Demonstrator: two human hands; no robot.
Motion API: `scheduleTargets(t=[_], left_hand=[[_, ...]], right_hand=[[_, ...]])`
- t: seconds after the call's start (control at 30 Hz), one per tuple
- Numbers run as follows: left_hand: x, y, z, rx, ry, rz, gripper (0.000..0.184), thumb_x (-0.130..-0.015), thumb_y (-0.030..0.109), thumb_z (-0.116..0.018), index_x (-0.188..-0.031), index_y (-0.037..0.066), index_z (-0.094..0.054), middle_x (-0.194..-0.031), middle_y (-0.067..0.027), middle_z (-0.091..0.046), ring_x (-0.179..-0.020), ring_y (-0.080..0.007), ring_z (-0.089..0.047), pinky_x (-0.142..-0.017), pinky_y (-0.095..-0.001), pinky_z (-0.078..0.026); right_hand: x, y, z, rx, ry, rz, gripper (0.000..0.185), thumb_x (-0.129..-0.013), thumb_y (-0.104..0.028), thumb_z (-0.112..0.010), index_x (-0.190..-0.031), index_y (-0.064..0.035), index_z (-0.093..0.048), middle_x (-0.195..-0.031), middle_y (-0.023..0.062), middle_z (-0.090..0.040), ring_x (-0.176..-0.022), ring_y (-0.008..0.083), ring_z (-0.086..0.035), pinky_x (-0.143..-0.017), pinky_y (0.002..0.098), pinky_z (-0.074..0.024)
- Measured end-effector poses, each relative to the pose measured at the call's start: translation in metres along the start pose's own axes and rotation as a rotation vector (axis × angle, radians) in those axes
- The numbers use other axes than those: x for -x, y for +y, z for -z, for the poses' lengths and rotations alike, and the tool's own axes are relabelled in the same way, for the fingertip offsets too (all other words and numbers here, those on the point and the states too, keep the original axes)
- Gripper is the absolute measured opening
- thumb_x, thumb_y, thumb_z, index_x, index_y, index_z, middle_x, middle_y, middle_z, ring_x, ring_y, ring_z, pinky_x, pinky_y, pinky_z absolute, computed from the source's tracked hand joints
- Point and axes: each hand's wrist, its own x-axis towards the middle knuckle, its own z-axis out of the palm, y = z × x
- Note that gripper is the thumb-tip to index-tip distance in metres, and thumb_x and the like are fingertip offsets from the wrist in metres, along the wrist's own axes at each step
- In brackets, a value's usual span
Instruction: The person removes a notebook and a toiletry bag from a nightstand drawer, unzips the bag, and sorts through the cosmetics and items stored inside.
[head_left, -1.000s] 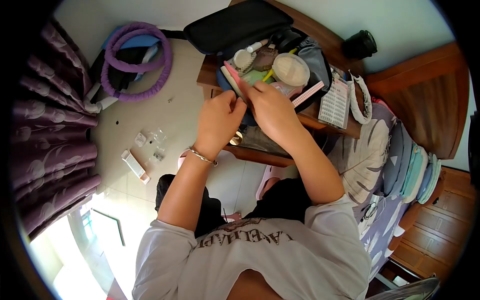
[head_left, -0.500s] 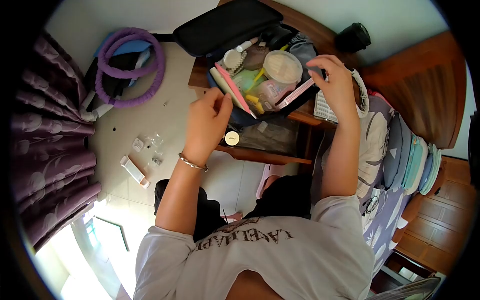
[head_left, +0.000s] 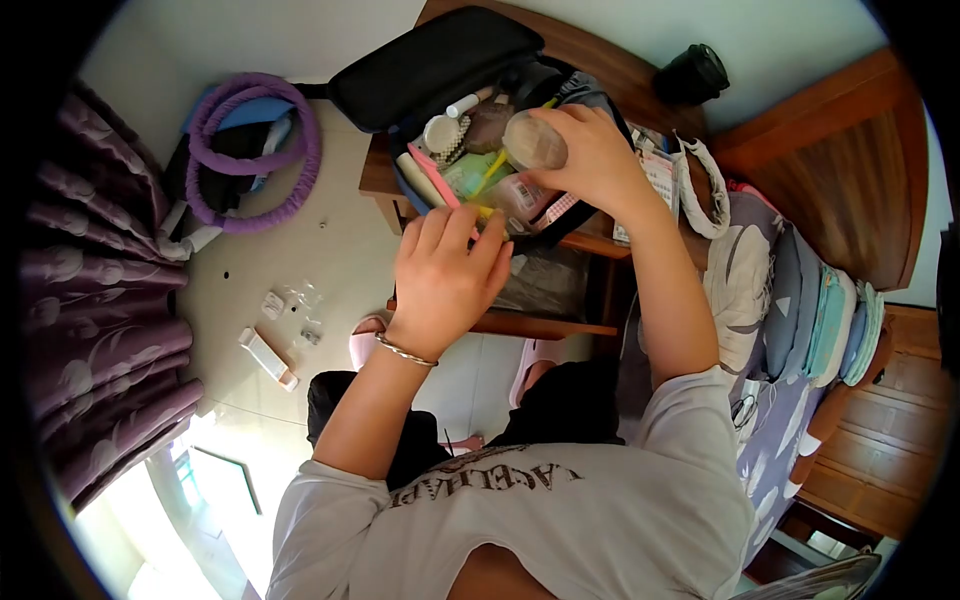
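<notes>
On the wooden desk, an open dark bag [head_left: 405, 190] is packed with toiletries, its black lid [head_left: 435, 65] folded back. My right hand [head_left: 595, 165] has its fingers around a round clear tub [head_left: 533, 142] at the bag's right side. At the near edge of the bag, my left hand [head_left: 450, 265] lies with fingers spread over the rim, beside a long pink item [head_left: 432, 175]. Inside are a white-capped jar [head_left: 440, 133], a white tube [head_left: 467, 105], a green pouch [head_left: 470, 175] and a pink bottle [head_left: 522, 195]. Their lower parts are hidden.
An open drawer [head_left: 545, 325] sits below the bag. A black cup-like container [head_left: 692, 75] and a white looped band [head_left: 705, 190] are at the right. Purple padded rings [head_left: 310, 165] lean at the left wall. A small box [head_left: 267, 358] lies on the floor. A bed with folded bedding [head_left: 790, 300] stands right.
My right hand has moved left and down from the bag's right edge and closed on the round tub, which now appears tilted. My left hand has shifted right and turned palm down.
</notes>
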Motion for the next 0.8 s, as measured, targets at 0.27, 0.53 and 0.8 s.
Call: scheduleTargets(t=[0.27,0.53,0.8], left_hand=[[0.0,-0.006,-0.011,-0.076,-0.065,-0.101,0.047,-0.078,0.041,-0.066,-0.107,0.005,-0.064,-0.109,-0.0076,-0.061,-0.119,-0.025,-0.047,-0.103,-0.0479,-0.031],[0.003,-0.015,0.004,0.129,0.055,-0.176,0.025,-0.074,0.024,-0.069,-0.088,0.005,-0.065,-0.088,-0.0077,-0.062,-0.094,-0.0251,-0.057,-0.091,-0.0436,-0.042],[-0.015,-0.037,-0.001,-0.016,0.149,0.01,0.042,-0.079,0.02,-0.066,-0.117,0.006,-0.058,-0.118,-0.013,-0.056,-0.11,-0.0306,-0.053,-0.095,-0.0447,-0.041]], right_hand=[[-0.008,-0.022,0.02,-0.999,-0.16,-0.12,0.059,-0.072,-0.023,-0.077,-0.124,-0.0049,-0.055,-0.116,0.007,-0.059,-0.107,0.0183,-0.054,-0.093,0.0316,-0.0414],[-0.017,-0.058,-0.032,-0.312,0.001,0.259,0.057,-0.063,-0.01,-0.077,-0.116,-0.014,-0.056,-0.127,0.0152,-0.048,-0.118,0.0384,-0.043,-0.1,0.0433,-0.0367],[-0.002,-0.062,-0.025,-0.312,-0.006,0.191,0.061,-0.059,-0.008,-0.076,-0.116,-0.013,-0.055,-0.124,0.0176,-0.049,-0.114,0.0386,-0.046,-0.097,0.0445,-0.0405]])
